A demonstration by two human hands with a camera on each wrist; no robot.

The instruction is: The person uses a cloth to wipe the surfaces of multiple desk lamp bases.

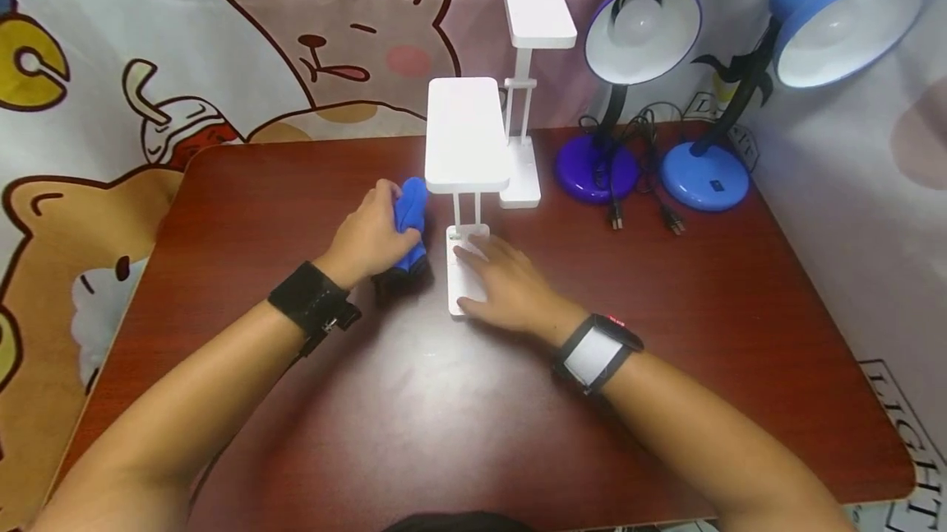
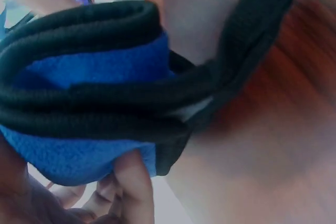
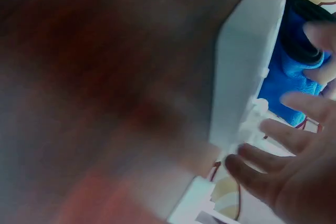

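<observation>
In the head view my left hand (image 1: 367,238) grips a folded blue cloth (image 1: 411,207) with black trim, just left of a white desk lamp (image 1: 466,133). The left wrist view has this bundle (image 2: 79,158) close up, its black edging folded over and a black strap (image 2: 252,35) sticking out, fingers (image 2: 134,182) curled against its underside. My right hand (image 1: 514,289) lies over the lamp's white base (image 1: 466,281), fingers spread and touching its top. From the right wrist, the base (image 3: 241,72) stands beside my spread fingers (image 3: 283,135), with the cloth (image 3: 283,98) beyond.
Behind stands a second white lamp (image 1: 521,178). A purple lamp (image 1: 595,170) and a blue lamp (image 1: 704,177) stand at the back right, with cords and plugs (image 1: 616,215) lying between them. The brown table (image 1: 414,433) meets a cartoon-printed cloth (image 1: 333,30) at its back edge.
</observation>
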